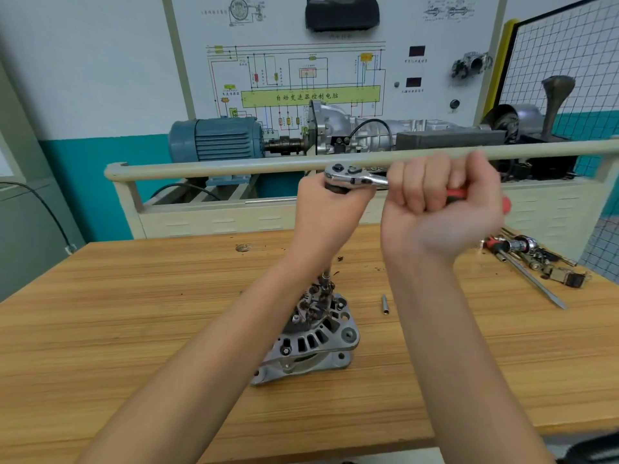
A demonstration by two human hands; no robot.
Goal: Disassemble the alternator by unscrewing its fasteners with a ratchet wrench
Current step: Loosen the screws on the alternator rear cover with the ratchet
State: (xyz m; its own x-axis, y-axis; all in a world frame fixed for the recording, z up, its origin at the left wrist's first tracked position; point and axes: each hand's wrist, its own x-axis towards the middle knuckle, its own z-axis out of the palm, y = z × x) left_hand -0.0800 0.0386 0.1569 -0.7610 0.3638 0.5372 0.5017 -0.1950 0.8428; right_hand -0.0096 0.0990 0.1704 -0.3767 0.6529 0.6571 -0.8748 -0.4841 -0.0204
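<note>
Your grey cast-metal alternator with slotted housing [311, 339] stands on end on the light wooden workbench [134, 329], just below frame centre, and you are mid-turn on a fastener on its top face. Your left hand [330, 209] is curled around the top of the long extension just under the chrome head of the red-handled ratchet wrench [361, 177], and your right hand [442, 202] is fisted tight on the red handle, which points toward 3 o'clock. Keep the thin steel extension bar [326, 274] plumb over the fastener; with this much length any lean will likely cam the socket off, so let the left hand only press down and steady, not twist. Swing the handle in short, flat arcs, level with the bench. The alternator is unclamped, so it will probably try to rotate or tip; ease off if the base starts walking. I cannot tell whether the socket is fully seated, as your left forearm hides that joint. A small loose steel socket [385, 304] lies just at 3 o'clock of the alternator, and a pile of spare metal tools and sockets [532, 256] sits at 2 o'clock near the bench edge; keep your right elbow off both on the swing.
</note>
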